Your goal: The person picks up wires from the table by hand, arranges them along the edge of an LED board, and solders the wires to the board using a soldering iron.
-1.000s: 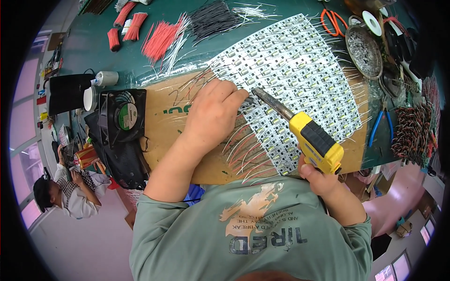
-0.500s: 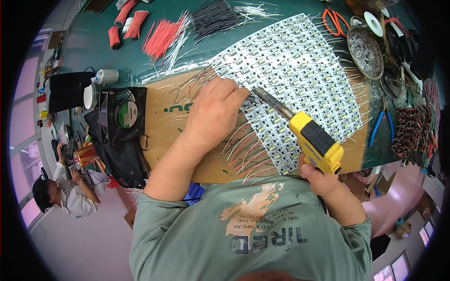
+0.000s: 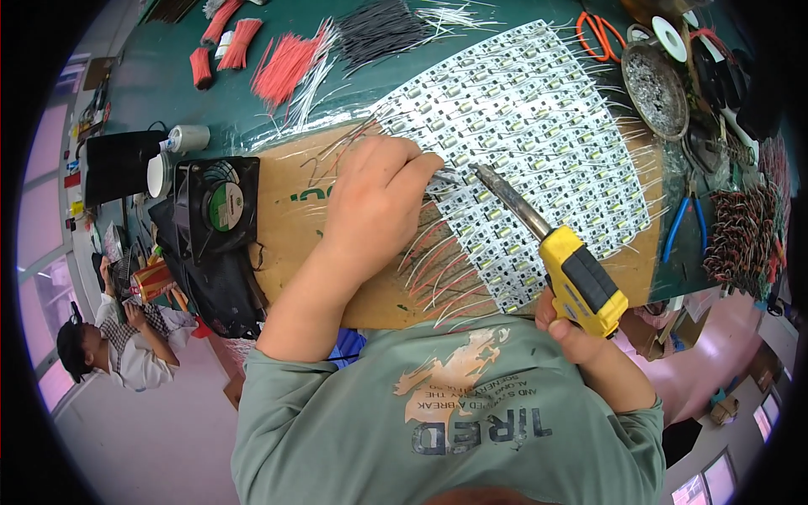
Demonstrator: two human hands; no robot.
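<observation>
Spread before me is a panel of white circuit boards (image 3: 522, 126), dotted with small yellowish parts and edged with thin wires. My left hand (image 3: 383, 189) rests over its left edge, thumb and fingers pinched on what looks like a thin dark wire (image 3: 448, 175), mostly hidden by the fingers. In my right hand (image 3: 562, 324), at the near edge of the panel, is a yellow and black soldering iron (image 3: 581, 278) gripped by its handle. Its dark tip sits over the boards, just right of the pinched left fingers. Red and white wires (image 3: 442, 269) fan out from the panel's lower left edge.
Cardboard (image 3: 290, 227) lies under the panel. A black fan (image 3: 220, 206) stands at left. Bundles of red wires (image 3: 290, 67) and black wires (image 3: 379, 34) lie at the back. On the right are a metal dish (image 3: 655, 88), orange-handled scissors (image 3: 599, 35) and blue-handled pliers (image 3: 686, 223).
The soldering iron has shifted right and slightly nearer me, its tip moving away from my left fingers. My left hand has moved slightly left and stays pinched.
</observation>
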